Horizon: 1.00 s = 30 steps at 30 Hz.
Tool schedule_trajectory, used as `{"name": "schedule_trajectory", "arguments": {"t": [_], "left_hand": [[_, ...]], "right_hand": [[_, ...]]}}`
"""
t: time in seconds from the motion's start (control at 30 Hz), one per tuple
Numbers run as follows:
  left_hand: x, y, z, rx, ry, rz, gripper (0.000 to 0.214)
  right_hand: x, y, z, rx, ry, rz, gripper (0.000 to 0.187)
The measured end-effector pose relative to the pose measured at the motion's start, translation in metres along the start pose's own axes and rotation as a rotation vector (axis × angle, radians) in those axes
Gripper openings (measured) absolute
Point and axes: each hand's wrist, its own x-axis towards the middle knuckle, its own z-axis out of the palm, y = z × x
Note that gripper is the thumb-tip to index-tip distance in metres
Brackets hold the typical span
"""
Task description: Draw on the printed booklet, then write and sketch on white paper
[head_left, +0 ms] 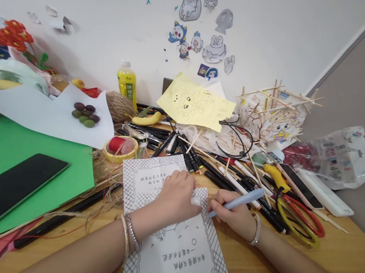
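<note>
A white sheet point(176, 260) with a cross-hatched border and printed lines of text lies on the wooden table point(248, 266) in front of me. My left hand point(176, 195) rests on the sheet's middle, fingers curled and pressing the paper down. My right hand point(233, 214) is closed around a light blue pen point(239, 201), whose tip touches the sheet's right edge. Both wrists wear silver bracelets.
Many black markers point(185, 150) lie scattered behind the sheet. A yellow drawing point(194, 104), a wooden stick frame point(275, 101), red-and-yellow scissors point(302, 223), a tape roll point(121, 148), a yellow bottle point(127, 82), green paper point(0, 145) with a dark tablet point(8, 188), and twine surround it.
</note>
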Motion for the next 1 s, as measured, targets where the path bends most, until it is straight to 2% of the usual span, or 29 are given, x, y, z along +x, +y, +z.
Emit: {"name": "schedule_trajectory", "arguments": {"t": [0.4, 0.73, 1.0], "left_hand": [[-0.003, 0.0031, -0.0026, 0.038, -0.024, 0.025, 0.041], [-0.003, 0.0022, -0.0029, 0.038, -0.026, 0.031, 0.04], [-0.0032, 0.0016, -0.0021, 0.028, -0.029, 0.029, 0.039]], "right_hand": [[0.0056, 0.0051, -0.0013, -0.139, -0.074, -0.061, 0.038], [0.006, 0.0053, -0.0014, -0.12, -0.112, -0.045, 0.037], [0.005, 0.0029, -0.0012, -0.067, -0.082, -0.007, 0.038]]}}
